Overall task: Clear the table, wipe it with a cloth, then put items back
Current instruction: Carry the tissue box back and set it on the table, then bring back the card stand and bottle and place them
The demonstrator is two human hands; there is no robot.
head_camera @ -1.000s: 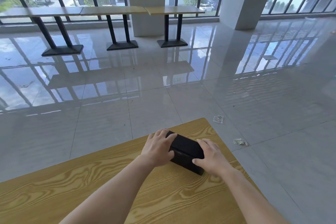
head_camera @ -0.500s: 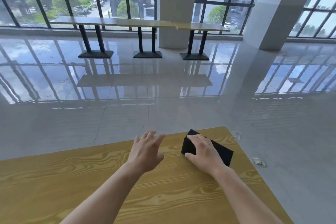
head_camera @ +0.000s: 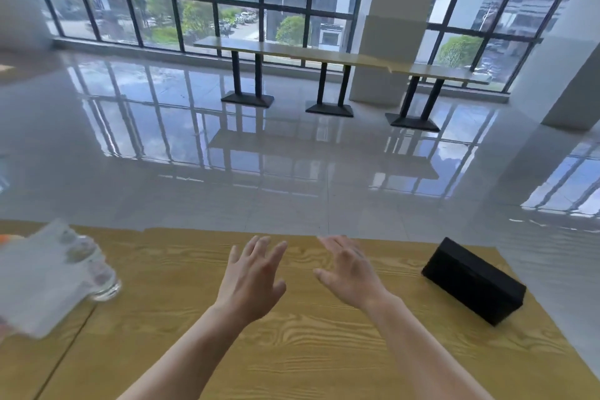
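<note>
A black rectangular box (head_camera: 474,279) lies on the wooden table (head_camera: 292,351) near its far right corner. My left hand (head_camera: 251,276) and my right hand (head_camera: 349,273) hover over the middle of the table with fingers spread and nothing in them. The right hand is well to the left of the box, not touching it. At the left edge a blurred clear glass item (head_camera: 94,269) stands on the table, partly behind a pale, blurred sheet or cloth (head_camera: 35,286).
The table's far edge runs just beyond my fingertips, and its right edge passes close to the box. Beyond lies a glossy tiled floor. A row of long tables (head_camera: 341,58) on black pedestal legs stands by the windows. A white pillar (head_camera: 396,23) rises behind them.
Both hands let go of the black box and moved left to the table's middle. The view swung left, bringing the glass item and pale sheet into sight.
</note>
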